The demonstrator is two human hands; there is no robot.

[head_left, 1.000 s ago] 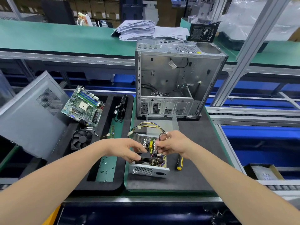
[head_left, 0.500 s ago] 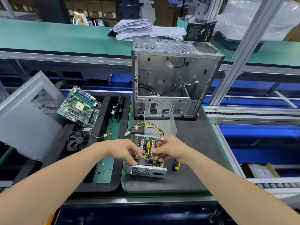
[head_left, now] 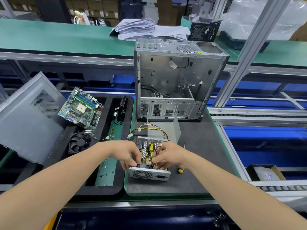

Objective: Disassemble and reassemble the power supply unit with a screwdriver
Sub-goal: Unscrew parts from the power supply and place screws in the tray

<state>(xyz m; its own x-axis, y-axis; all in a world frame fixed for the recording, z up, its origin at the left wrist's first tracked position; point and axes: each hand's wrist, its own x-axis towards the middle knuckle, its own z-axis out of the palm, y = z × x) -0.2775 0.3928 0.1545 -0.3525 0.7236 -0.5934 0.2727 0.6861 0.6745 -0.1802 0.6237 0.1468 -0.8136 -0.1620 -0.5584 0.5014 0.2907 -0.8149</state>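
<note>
1. Two hands are held close together over the open grey metal power supply box [head_left: 149,174], which sits on the dark grey mat [head_left: 199,146] in front of the tall silver computer case [head_left: 174,77].
2. A small black part [head_left: 142,165] at the near wall of the box is gripped by the curled fingers of the left hand [head_left: 127,153]. It is pinched from the other side by the bent fingers of the right hand [head_left: 167,156].
3. If the part is pushed down crooked, it could get stuck or be bent.
4. A thin dark wire [head_left: 157,147] loops by the right fingers. It could be squashed under the part or pulled loose.
5. The green board with yellow parts [head_left: 149,155] lies right between the hands, so it could be bumped or scratched by a finger.
6. The screwdriver with the yellow and black handle [head_left: 180,170] lies on the mat just beside the right wrist. It could be knocked away by the arm.
7. The tiny loose screws [head_left: 106,171] lie near the left arm and could be swept off and lost.
8. The bundle of yellow and black wires [head_left: 149,127] hangs out behind the box. It could be trapped when the bent grey metal cover [head_left: 167,130] is put back.
</note>
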